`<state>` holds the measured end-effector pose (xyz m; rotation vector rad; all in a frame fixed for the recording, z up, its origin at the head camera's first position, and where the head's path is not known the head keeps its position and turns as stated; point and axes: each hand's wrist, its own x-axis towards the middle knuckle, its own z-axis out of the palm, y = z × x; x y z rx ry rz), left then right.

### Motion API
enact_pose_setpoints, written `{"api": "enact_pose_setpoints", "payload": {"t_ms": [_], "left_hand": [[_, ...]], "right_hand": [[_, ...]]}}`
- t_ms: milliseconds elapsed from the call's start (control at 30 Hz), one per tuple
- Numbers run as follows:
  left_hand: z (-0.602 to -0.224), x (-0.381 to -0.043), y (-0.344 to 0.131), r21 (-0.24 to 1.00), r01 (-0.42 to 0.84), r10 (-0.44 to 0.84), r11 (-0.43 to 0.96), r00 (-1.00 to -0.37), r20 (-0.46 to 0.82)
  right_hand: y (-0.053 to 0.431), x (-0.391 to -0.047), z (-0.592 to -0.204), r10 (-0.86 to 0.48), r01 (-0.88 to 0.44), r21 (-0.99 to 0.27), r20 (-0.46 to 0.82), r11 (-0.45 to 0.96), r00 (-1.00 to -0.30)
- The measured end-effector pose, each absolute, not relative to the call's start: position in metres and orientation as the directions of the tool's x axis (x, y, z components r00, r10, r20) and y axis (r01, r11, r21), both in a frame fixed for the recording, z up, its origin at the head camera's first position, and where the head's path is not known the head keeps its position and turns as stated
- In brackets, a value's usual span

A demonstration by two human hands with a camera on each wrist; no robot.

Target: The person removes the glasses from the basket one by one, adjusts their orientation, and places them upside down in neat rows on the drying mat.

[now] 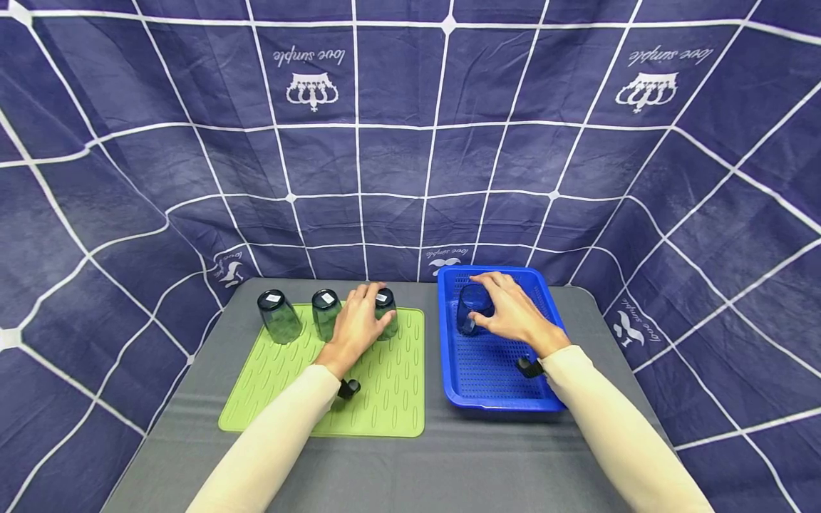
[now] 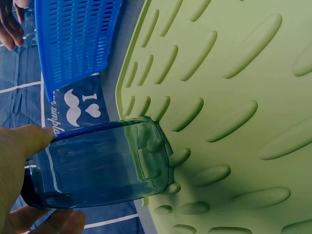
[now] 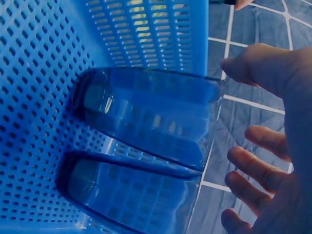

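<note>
My left hand (image 1: 359,320) holds a dark blue-green drinking glass (image 1: 385,310) by its base end, thumb on one side and fingers on the other. That glass is upside down, its rim at the green ribbed mat (image 1: 385,410) in the left wrist view. Two more inverted glasses stand to its left, the middle one (image 1: 325,310) and the far-left one (image 1: 279,317). My right hand (image 1: 509,310) hovers over the blue basket (image 1: 507,407), fingers spread beside the mouth of a glass (image 3: 151,117). A second glass (image 3: 131,195) stands against it inside the basket.
A grey table (image 1: 436,463) lies under the mat and basket. The basket has raised, perforated walls. A dark blue curtain (image 1: 398,164) with white grid lines closes off the back and both sides. Each wrist carries a small black camera mount.
</note>
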<state>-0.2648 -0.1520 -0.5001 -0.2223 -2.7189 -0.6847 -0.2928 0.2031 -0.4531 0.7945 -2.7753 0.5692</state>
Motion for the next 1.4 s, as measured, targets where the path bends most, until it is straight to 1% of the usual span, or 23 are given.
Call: {"api": "enact_pose_setpoints", "payload": {"t_ms": [200,367,667,933,1200,1400], "left_hand": [[-0.501,-0.264,-0.153,0.432,0.227,0.070,0.873,-0.935,0.349],[-0.501,-0.263,-0.153,0.440,0.221,0.067,0.870,-0.938,0.339],[-0.502,-0.263,-0.153,0.453,0.222,0.067,0.863,-0.941,0.333],[-0.503,-0.262,-0.152,0.441,0.222,0.066,0.870,-0.938,0.342],[-0.501,-0.258,-0.151,0.440,0.200,0.058,0.875,-0.947,0.315],[-0.498,-0.255,-0.151,0.434,0.225,0.069,0.872,-0.936,0.347]], "right_hand": [[0.198,-0.304,-0.458,-0.529,-0.582,-0.208,0.261,0.786,-0.807],[0.196,-0.308,-0.460,-0.550,-0.583,-0.156,0.212,0.797,-0.808],[0.196,-0.309,-0.458,-0.555,-0.589,-0.148,0.216,0.794,-0.803],[0.194,-0.308,-0.458,-0.561,-0.597,-0.140,0.226,0.790,-0.796],[0.196,-0.305,-0.457,-0.571,-0.610,-0.121,0.248,0.783,-0.782],[0.197,-0.303,-0.455,-0.570,-0.618,-0.124,0.280,0.777,-0.773]]}}
